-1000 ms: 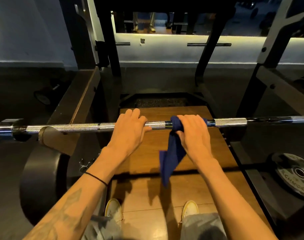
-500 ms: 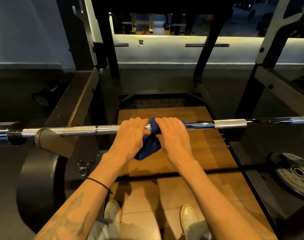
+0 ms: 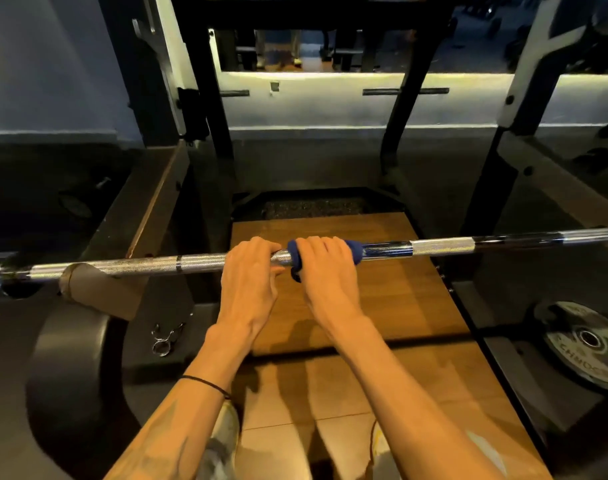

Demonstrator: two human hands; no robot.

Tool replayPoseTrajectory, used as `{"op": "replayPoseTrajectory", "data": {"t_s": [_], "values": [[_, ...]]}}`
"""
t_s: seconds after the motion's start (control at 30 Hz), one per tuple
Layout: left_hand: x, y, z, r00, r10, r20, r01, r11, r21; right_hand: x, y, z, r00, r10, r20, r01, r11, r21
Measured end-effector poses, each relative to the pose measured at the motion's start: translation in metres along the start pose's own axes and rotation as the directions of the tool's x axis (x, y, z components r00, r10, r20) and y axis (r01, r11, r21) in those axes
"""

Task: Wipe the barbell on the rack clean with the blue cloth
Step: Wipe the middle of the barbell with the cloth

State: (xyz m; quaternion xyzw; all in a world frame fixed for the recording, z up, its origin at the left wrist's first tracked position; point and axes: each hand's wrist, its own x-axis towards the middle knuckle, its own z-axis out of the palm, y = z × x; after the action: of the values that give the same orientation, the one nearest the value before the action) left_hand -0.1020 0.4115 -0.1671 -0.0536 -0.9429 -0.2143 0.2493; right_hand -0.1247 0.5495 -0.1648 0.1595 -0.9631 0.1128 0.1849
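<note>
Stretching across the rack (image 3: 205, 109), the barbell (image 3: 444, 247) lay level above the wooden platform (image 3: 399, 306). Left hand (image 3: 248, 282) gripped the bare steel; right hand (image 3: 325, 271), just beside it, clutched the blue cloth (image 3: 354, 251) wrapped round the bar.

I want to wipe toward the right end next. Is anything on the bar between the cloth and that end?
Nothing visible blocks it. The right hand holds the cloth wrapped round the bar, and the bar runs bare from there to the frame's right edge. The left hand grips the bar on the other side.
</note>
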Motion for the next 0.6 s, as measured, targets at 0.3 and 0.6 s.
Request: {"op": "replayPoseTrajectory", "data": {"t_s": [0.3,0.6], "values": [[0.007,-0.005,-0.009,0.999,0.033,0.002,-0.033,0.999,0.021,-0.014,0.081,-0.029,0.998,0.054,-0.031,-0.054,0.999,0.001],[0.007,0.020,-0.001,0.987,-0.084,-0.136,0.107,0.980,0.169,0.008,0.037,-0.029,0.978,0.155,0.139,-0.144,0.986,-0.085]]}}
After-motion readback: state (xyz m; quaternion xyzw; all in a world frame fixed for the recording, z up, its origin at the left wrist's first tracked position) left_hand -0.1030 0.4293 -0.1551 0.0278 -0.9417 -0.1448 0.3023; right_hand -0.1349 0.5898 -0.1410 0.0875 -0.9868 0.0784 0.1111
